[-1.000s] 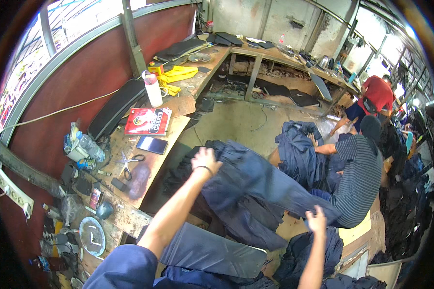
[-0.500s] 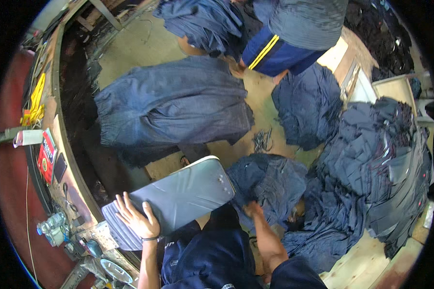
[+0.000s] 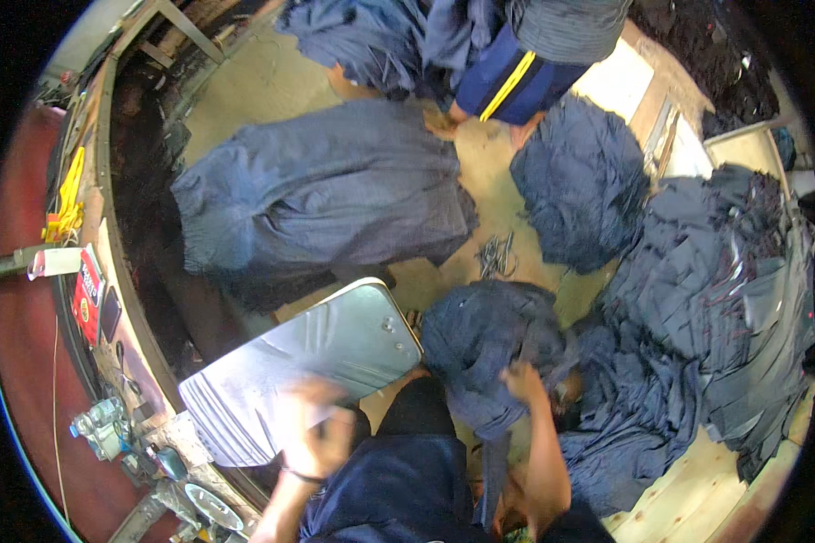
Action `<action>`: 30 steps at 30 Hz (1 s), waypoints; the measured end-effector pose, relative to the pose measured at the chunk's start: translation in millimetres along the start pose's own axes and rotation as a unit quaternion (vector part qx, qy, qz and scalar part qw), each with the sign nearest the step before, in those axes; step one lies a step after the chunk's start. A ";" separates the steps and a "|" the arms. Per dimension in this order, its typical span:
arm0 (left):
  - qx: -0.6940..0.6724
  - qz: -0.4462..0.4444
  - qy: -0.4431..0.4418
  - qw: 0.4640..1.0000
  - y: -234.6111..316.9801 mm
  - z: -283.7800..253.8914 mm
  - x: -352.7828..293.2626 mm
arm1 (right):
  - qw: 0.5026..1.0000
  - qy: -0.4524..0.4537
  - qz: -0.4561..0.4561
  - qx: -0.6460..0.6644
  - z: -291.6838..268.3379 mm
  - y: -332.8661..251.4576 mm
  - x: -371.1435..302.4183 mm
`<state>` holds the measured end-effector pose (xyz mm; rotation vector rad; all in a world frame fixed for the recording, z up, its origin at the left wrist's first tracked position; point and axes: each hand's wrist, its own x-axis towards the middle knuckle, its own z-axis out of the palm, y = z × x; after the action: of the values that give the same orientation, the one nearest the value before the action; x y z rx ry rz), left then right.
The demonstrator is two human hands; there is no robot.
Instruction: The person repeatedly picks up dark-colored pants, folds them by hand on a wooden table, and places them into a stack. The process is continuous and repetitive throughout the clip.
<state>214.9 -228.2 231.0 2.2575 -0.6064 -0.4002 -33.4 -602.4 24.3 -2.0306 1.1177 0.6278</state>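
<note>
Smeared by motion, my left hand (image 3: 315,425) is over the near side of a long silver-grey board (image 3: 299,357) with rounded corners and small holes at its far end. I cannot make out its fingers or whether it touches the board. My right hand (image 3: 523,384) is closed on the dark blue cloth (image 3: 489,326) heaped just right of the board. A narrow length of that cloth hangs down between my right forearm and my body.
Dark trousers (image 3: 335,181) are stacked flat ahead. A bundled cloth heap (image 3: 584,181) and a large garment pile (image 3: 706,281) stand to the right. Scissors-like metal handles (image 3: 495,257) lie between. A co-worker (image 3: 516,81) is at the far side. A ledge holds a phone (image 3: 110,313) and bottles (image 3: 100,421).
My left hand has lifted from lying flat on the board and moved right, toward my body. The right hand has shifted right and up, drawing cloth with it. The board has moved slightly left.
</note>
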 end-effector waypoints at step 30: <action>-0.647 -0.241 -0.018 0.724 -188.8 -208.8 -162.5 | 0.880 -0.113 -0.447 0.112 171.2 -550.0 -170.1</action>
<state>230.2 96.1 247.4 0.9648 0.2913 -0.7990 342.0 -183.2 234.3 -1.9288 0.0369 0.2192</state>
